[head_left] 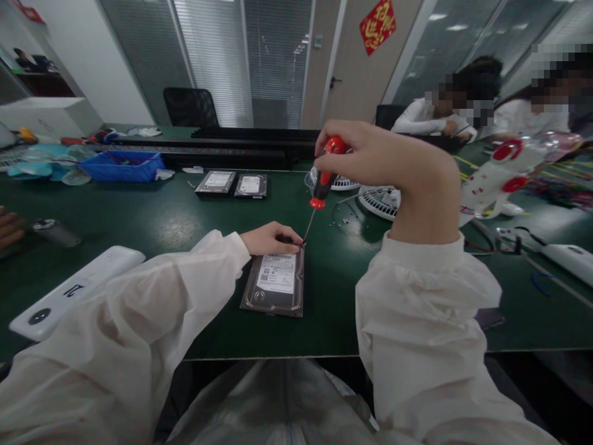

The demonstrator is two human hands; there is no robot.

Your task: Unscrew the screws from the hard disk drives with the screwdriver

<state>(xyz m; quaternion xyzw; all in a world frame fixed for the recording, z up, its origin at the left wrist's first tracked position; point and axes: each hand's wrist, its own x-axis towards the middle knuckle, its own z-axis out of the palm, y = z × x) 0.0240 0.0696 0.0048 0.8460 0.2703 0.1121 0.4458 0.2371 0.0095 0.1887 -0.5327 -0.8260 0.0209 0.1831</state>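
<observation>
A hard drive (277, 281) with a white label lies flat on the green table in front of me. My left hand (272, 238) rests over its far edge, curled fingers and thumb gripping near the far right corner. In my right hand (359, 148), raised above the table, is a red and black screwdriver (328, 170) held from the top by its handle. Its thin shaft slants down and left, the tip meeting the drive's far right corner beside my left fingertips. Whether a screw sits under the tip is too small to tell.
Two more hard drives (251, 185) lie further back. Small screws (346, 220) are scattered right of the drive, near white fan-like grilles (380, 201). A blue tray (123, 167) and a white device (76, 290) are on the left. Another person's hand (9, 227) shows at the left edge.
</observation>
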